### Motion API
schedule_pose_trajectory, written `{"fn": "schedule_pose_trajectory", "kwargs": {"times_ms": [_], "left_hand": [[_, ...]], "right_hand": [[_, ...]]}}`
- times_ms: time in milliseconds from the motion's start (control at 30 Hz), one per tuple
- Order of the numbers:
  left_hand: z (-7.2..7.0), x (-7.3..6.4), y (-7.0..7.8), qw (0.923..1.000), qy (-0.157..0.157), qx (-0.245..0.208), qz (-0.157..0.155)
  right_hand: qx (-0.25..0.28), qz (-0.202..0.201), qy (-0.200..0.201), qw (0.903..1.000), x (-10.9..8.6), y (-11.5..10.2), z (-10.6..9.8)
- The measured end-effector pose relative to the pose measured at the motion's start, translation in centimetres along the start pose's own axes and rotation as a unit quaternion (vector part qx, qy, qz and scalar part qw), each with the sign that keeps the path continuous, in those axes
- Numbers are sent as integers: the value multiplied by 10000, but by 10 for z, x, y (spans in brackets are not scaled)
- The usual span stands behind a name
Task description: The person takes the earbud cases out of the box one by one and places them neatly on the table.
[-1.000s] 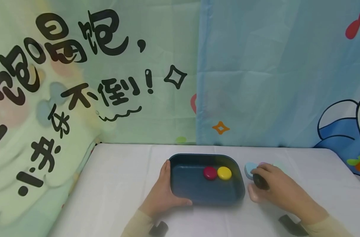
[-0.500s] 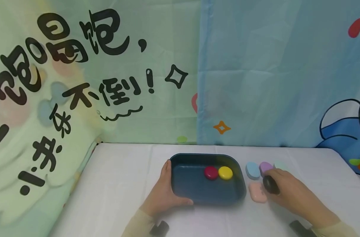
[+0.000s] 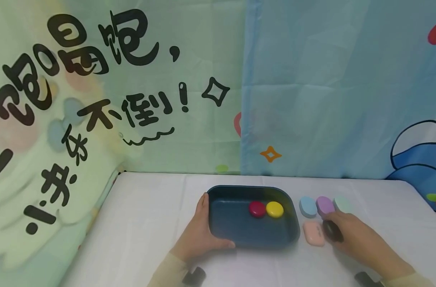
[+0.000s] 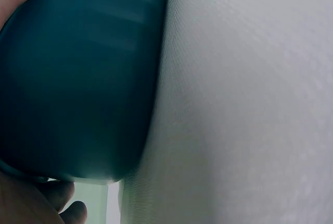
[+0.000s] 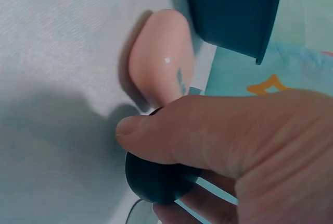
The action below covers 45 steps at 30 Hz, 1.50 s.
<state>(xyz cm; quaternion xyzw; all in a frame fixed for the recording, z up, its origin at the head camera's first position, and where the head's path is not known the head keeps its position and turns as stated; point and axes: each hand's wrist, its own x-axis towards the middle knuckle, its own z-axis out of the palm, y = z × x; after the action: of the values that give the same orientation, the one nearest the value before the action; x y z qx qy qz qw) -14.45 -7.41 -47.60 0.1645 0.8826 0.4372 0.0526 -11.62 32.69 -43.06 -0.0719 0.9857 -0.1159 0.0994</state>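
Note:
My left hand [image 3: 203, 229] grips the left end of a dark blue tray [image 3: 236, 233], thumb along the front side and fingers at the back left. The tray's outer wall [image 4: 83, 78] fills much of the left wrist view. Inside it lie a dark red round piece [image 3: 257, 209] and a yellow one [image 3: 275, 209], side by side. To the right of the tray, my right hand [image 3: 361, 241] pinches a smooth black rounded piece [image 5: 161, 179] between thumb and fingers. Beside that piece, a pink rounded block [image 3: 314, 233] with a small grey mark rests on the white cloth.
Behind the right hand stand a light blue piece [image 3: 308, 207], a purple piece [image 3: 325, 205] and a pale green piece [image 3: 342, 204] in a row. A white cloth [image 3: 139, 231] covers the table. Printed curtains [image 3: 332, 99] hang along its back and left.
My right hand has moved right with the black piece, uncovering the pink block and the light blue, purple and pale green pieces. The left hand keeps its grip on the tray.

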Motion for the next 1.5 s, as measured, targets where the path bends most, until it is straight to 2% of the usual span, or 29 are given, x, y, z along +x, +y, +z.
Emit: {"fn": "schedule_pose_trajectory", "kwargs": {"times_ms": [200, 467, 700, 967, 1100, 1333, 1500], "left_hand": [[1, 0, 0, 10000, 12, 21, -34], [1, 0, 1, 9999, -24, 26, -155], [1, -1, 0, 10000, 17, 14, -90], [1, 0, -1, 10000, 19, 7, -83], [1, 0, -1, 10000, -4, -18, -90], [1, -1, 1, 10000, 7, -26, -88], [2, 0, -2, 10000, 15, 10, -70]], "right_hand": [[90, 259, -245, 9993, 1, 4, 4], [95, 144, -193, 9997, 1, 8, 8], [89, 266, -284, 9992, 3, 12, 11], [-190, 67, -226, 9995, 2, 3, 4], [-265, -160, 64, 9995, -2, -6, -4], [-66, -750, 995, 9922, -9, -28, -13], [93, -820, 1174, 9896, -4, -46, -16]]}}
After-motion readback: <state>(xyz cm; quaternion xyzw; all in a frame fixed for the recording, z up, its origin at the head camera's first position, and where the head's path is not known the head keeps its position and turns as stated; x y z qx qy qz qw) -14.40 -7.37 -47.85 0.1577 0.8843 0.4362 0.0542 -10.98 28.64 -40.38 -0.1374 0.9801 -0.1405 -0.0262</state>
